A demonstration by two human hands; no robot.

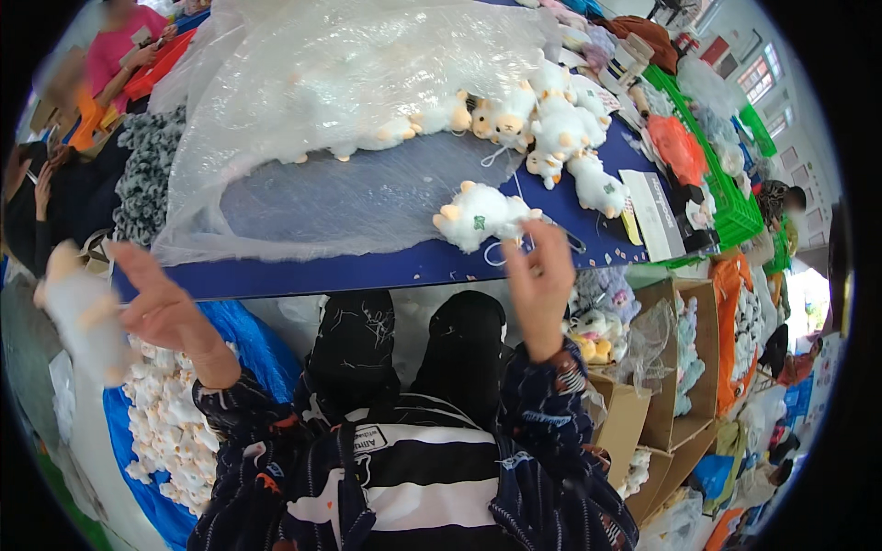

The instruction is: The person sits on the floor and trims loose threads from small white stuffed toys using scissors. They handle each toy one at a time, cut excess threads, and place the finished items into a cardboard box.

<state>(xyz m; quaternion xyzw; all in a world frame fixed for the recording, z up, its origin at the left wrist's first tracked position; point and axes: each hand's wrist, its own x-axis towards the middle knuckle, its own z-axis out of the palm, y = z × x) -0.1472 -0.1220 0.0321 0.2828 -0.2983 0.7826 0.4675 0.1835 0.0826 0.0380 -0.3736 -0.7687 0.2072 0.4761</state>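
My left hand (170, 317) is raised past the table's left front corner, its fingers stretched out. Just beyond its fingertips is a blurred white plush toy (83, 317), apparently in the air and out of its grasp. Over the table's front edge, my right hand (542, 280) has loosely bent fingers, with a gap between thumb and forefinger and nothing visible in them. Right by those fingers lies a white plush animal (482, 219) with pale orange feet and a green patch. A white string loop (495, 254) and a small metal tool (570, 241), partly hidden, are next to it.
Clear plastic sheeting (312, 83) covers many plush toys on the blue table (367, 271). More white plush toys (560, 124) pile up at right. Below left, a blue sack (248, 340) holds pale plush pieces. Cardboard boxes (675, 367) stand right. A person in pink (124, 46) works far left.
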